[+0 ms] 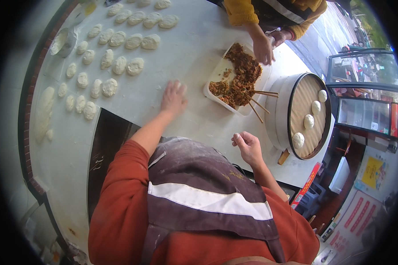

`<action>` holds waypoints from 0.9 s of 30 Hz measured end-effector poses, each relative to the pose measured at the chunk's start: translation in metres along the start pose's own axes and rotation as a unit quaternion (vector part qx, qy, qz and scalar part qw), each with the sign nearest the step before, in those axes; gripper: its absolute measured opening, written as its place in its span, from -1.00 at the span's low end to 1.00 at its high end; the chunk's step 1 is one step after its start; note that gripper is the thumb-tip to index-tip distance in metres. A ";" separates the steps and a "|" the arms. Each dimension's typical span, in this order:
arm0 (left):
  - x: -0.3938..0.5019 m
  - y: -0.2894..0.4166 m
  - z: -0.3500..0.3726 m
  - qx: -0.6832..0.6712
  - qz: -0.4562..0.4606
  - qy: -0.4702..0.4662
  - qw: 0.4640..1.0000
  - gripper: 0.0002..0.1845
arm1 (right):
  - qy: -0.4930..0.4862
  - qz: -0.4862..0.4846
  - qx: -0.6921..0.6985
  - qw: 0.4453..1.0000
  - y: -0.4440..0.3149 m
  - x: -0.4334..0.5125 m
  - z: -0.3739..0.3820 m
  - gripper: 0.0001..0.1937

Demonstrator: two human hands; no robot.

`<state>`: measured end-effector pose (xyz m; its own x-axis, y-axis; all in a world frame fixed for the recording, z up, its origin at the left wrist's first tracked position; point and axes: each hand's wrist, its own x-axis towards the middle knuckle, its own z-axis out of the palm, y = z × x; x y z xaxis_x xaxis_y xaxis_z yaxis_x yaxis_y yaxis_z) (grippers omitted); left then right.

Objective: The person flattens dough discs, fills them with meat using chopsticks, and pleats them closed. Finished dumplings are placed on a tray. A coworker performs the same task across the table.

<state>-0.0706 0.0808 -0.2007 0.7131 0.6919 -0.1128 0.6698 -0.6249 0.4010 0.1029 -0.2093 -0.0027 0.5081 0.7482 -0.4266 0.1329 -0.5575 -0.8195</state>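
My left hand [174,99], blurred by motion, is palm down over the floured white tabletop [189,39]. Whether anything lies under its palm is hidden. My right hand [248,147] hovers near the table's front edge, its fingers curled and thumb bent in, with nothing visible in it. Between that hand and the far side stands a white plastic tub [215,96] of minced filling [247,78], with several wooden chopsticks [260,112] leaning out. To the right is a round steamer [282,109] whose woven liner [301,119] carries several white dough buns [308,121].
Rows of dough pieces [119,65] cover the table's left part, near a long dough strip [44,112] and a metal bowl of flour [66,43]. Opposite, a co-worker's hand [263,49] reaches over the tub. A wooden block [283,156] sits by the steamer. Glass cabinets [364,69] stand beyond.
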 end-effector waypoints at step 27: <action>-0.082 -0.034 0.028 0.043 0.059 0.138 0.988 -0.38 | -0.028 0.018 0.019 0.999 0.021 0.000 0.016 -0.66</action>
<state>-0.1463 0.0353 -0.2304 0.7114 0.6775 0.1869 0.6095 -0.7272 0.3157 0.0923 -0.2148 -0.0258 0.4632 0.7480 -0.4754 0.0826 -0.5705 -0.8171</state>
